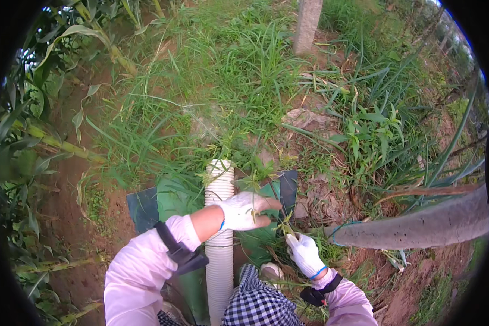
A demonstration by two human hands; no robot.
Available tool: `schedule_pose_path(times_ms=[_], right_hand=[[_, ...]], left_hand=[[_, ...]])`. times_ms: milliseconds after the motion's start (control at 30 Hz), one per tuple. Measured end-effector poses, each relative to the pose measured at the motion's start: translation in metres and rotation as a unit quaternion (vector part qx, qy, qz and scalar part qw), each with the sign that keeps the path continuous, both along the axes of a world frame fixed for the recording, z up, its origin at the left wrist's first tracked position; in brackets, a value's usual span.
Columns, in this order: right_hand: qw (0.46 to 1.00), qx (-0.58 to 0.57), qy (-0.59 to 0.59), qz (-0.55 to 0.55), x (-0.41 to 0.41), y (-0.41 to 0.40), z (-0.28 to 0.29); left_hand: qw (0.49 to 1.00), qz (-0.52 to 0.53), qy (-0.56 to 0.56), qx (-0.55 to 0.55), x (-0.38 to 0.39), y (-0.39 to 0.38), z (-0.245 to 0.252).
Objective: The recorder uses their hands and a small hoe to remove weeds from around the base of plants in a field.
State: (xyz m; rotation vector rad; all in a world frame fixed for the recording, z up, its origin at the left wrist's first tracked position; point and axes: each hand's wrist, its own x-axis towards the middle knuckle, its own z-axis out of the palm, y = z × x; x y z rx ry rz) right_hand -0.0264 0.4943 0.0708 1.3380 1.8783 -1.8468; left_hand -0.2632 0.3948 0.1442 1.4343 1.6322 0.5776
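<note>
My left hand [246, 211], in a white knit glove, reaches across a ribbed white hose [220, 261]. Its thumb and fingers are apart, pointing right, with grass blades around them. To the lower right, my right hand [306, 253], also gloved, has its thumb and fingertips closed on a weedy grass stem [287, 228]; the exact grip is partly hidden. The hose runs away from me over green sheeting [173, 197] with dark ends. Its far end meets tall green grass [228, 138].
Maize stalks [77, 150] lean in from the left over bare soil. A concrete post [307, 28] stands ahead, and a thick grey post [411, 224] with blue cord juts in from the right. Long-leaved plants [375, 122] grow at right. My checked-cloth knee [261, 303] is below.
</note>
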Motion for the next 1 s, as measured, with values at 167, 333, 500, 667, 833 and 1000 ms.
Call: schedule_pose_path(times_ms=[167,333,500,667,833,1000], right_hand=[[0.992,-0.102,0.051,-0.058,-0.029,0.002,0.001],[0.988,-0.144,0.022,-0.052,-0.035,0.005,-0.008],[0.994,-0.044,0.018,0.098,-0.034,0.013,-0.004],[0.978,-0.085,0.010,0.193,-0.065,-0.001,-0.008],[0.992,-0.094,0.056,0.060,-0.101,-0.012,0.001],[0.993,-0.053,0.096,-0.032,-0.106,0.009,-0.010]], left_hand=[[0.933,0.289,0.199,0.082,-0.106,0.023,-0.016],[0.823,0.485,0.290,-0.062,-0.162,-0.070,-0.037],[0.827,0.550,0.118,0.012,-0.137,-0.137,-0.030],[0.825,0.554,-0.039,0.101,-0.072,-0.165,-0.026],[0.873,0.388,0.190,-0.226,-0.011,-0.203,-0.066],[0.851,0.184,0.356,-0.339,0.017,-0.215,-0.146]])
